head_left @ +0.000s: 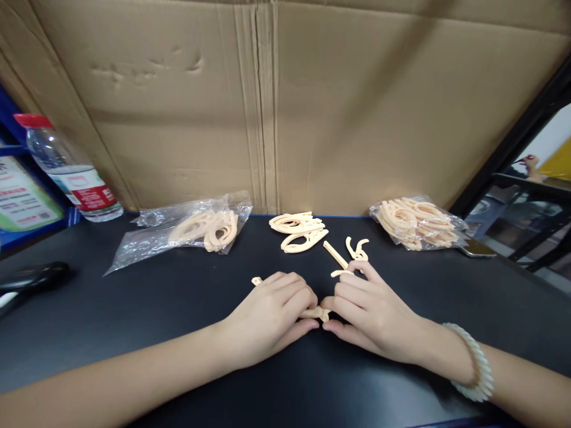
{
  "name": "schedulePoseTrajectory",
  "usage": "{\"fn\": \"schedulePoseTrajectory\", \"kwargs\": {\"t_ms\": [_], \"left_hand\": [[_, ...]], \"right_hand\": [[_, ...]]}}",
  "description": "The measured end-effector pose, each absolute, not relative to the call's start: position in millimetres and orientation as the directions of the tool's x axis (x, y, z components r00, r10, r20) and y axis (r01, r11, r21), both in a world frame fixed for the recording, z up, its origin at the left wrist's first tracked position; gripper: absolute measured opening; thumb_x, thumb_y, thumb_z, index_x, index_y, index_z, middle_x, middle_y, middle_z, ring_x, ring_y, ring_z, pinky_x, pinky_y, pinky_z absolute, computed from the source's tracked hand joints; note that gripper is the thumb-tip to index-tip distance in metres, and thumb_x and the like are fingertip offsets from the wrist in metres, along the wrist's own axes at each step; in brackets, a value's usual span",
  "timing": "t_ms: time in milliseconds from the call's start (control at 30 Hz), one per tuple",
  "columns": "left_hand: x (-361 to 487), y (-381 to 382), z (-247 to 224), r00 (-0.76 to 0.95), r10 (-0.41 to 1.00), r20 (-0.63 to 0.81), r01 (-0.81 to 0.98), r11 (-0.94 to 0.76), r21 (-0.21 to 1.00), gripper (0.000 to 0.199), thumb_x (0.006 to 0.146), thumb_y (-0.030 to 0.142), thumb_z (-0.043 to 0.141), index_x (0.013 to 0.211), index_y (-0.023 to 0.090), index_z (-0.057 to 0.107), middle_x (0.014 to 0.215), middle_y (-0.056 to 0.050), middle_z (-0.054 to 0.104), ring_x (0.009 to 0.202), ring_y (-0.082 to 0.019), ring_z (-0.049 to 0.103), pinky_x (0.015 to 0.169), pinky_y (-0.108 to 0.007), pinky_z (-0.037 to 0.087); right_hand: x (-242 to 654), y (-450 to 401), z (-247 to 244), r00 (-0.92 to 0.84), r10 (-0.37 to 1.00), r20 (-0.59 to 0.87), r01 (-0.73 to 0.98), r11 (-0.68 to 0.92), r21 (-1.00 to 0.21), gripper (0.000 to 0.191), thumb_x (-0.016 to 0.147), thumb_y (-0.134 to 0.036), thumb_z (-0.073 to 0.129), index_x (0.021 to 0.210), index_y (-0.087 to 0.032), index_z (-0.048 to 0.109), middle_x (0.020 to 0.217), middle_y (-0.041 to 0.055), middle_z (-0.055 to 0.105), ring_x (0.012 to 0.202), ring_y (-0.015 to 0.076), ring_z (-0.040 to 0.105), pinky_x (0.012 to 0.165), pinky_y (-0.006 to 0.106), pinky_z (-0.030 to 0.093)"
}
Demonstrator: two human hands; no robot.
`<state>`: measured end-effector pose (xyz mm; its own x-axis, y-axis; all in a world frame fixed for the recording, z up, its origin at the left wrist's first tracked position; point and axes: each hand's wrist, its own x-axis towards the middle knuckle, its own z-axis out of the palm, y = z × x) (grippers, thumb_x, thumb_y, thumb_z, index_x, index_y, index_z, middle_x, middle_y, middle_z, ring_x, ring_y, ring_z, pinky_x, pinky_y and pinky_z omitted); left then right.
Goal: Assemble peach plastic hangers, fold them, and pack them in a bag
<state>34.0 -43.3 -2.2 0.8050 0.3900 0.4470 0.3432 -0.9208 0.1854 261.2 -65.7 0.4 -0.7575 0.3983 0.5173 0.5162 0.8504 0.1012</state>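
Note:
Both hands meet over the black table (187, 309) at the lower middle. My left hand (276, 309) is wrapped round a cream plastic piece (311, 312), whose other end pokes out past the knuckles at the upper left. The fingertips of my right hand (370, 309) pinch the same piece at its right end. Just beyond my right hand lie loose cream parts: a straight bar (335, 255) and a curved, hook-like part (358, 249). Farther back, flat oval cream pieces (300, 230) lie in a small pile.
Clear plastic bags of cream pieces lie at the back left (200, 229) and back right (413, 223). A red-capped bottle (82, 178) and a black object (35, 276) are at left. Cardboard (178, 107) stands behind. A phone-like object (477, 248) lies at right, near a dark rack.

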Motion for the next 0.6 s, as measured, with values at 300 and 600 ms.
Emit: {"fn": "schedulePoseTrajectory", "kwargs": {"t_ms": [300,600], "left_hand": [[35.1,-43.3,0.1,0.849,0.376,0.37,0.366,-0.925,0.102,0.012,0.097,0.02,0.046,0.087,0.017,0.051,0.091,-0.005,0.062,0.081,-0.02,0.056,0.072,-0.032,0.041],[36.2,-42.8,0.3,0.89,0.287,0.356,0.325,-0.944,-0.052,0.017,0.099,0.026,0.046,0.086,0.018,0.054,0.085,-0.002,0.059,0.074,-0.017,0.053,0.074,-0.032,0.039]], "right_hand": [[257.8,-68.1,5.3,-0.766,0.371,0.525,0.51,0.848,0.144,0.019,0.097,-0.023,0.051,0.083,-0.014,0.06,0.074,0.0015,0.058,0.073,0.0163,0.047,0.088,0.038,0.031],[259.3,-68.0,1.4,-0.731,0.495,0.469,0.495,0.858,-0.135,0.015,0.094,-0.025,0.056,0.082,-0.017,0.059,0.073,-0.0013,0.055,0.073,0.0143,0.048,0.085,0.034,0.032]]}}
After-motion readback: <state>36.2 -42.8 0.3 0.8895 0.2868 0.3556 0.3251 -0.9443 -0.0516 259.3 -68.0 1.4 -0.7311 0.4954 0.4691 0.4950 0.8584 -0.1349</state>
